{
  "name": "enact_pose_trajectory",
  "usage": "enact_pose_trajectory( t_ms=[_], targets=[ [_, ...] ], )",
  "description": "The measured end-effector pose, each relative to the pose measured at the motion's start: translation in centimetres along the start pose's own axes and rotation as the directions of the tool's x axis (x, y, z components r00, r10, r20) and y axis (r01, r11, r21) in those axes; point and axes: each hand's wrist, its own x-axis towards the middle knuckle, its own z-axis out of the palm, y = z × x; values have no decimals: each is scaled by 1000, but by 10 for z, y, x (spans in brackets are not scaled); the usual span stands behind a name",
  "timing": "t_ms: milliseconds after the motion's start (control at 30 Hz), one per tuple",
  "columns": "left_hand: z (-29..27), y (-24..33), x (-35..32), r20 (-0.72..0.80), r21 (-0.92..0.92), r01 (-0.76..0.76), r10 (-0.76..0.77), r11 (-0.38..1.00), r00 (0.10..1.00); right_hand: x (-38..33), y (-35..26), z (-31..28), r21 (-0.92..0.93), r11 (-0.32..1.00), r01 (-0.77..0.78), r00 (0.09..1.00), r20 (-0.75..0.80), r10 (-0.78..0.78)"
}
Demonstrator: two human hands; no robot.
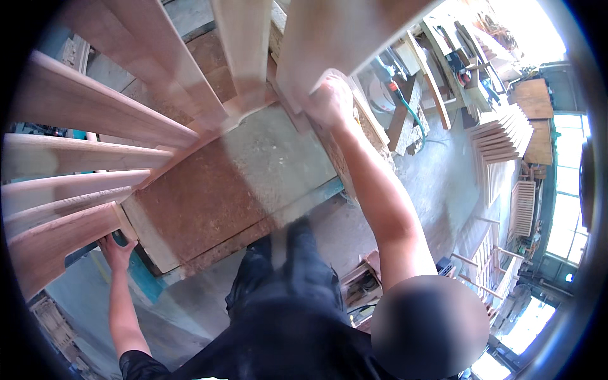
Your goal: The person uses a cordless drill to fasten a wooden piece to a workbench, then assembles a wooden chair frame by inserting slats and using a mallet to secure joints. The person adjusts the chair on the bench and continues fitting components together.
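A slatted wooden frame point(183, 142) stands on edge across the workbench point(209, 202), its slats fanning out in the fisheye picture. My left hand point(118, 252) grips the frame's lower left end, thumb and fingers spread around the wood beside the bench corner. On the right, my arm stretches far forward, and my right hand point(332, 100) is closed on the edge of the wide end board point(316, 47). Slight blur covers that hand, and the board hides some of its fingers.
A power tool with an orange connector and green hose point(396, 88) lies right of the bench among timber offcuts. Stacked slatted wooden pieces point(503, 139) stand farther right. Light wooden frames point(484, 253) sit on the floor below them. A person's blurred head point(430, 335) shows at lower right.
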Motion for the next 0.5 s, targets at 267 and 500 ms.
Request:
enact_pose_trajectory(
  t_ms=[267, 500],
  targets=[
    [6, -15, -11, -10, -178, -13, 12, 984, 1000, 8, -20, -8, -116, 975, -191, 949, 233, 214],
    [-14, 7, -1, 40, -106, 112, -108, 988, 993, -1, 9, 8, -82, 997, 2, 999, 32, 0]
  ],
)
